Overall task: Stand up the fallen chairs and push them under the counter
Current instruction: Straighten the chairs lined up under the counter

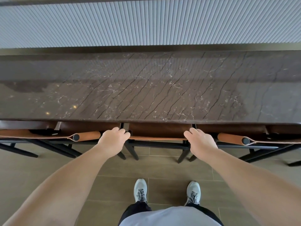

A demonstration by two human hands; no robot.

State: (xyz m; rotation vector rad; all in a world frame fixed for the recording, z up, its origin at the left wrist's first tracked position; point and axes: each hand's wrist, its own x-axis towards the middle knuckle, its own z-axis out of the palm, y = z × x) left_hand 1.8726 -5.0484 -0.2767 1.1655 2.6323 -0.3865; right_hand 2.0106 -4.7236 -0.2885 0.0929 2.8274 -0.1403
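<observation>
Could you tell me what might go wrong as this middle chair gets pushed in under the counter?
The left hand and right hand grip the middle chair close under the counter edge, so fingers could get pinched there. The neighbouring chairs' armrests sit tight alongside, so knuckles might scrape them.

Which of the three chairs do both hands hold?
The middle chair: left hand and right hand grip its back corners. The side chairs are untouched.

A bar or café: long marble counter (146,88), row of leather chairs (159,130)
</observation>
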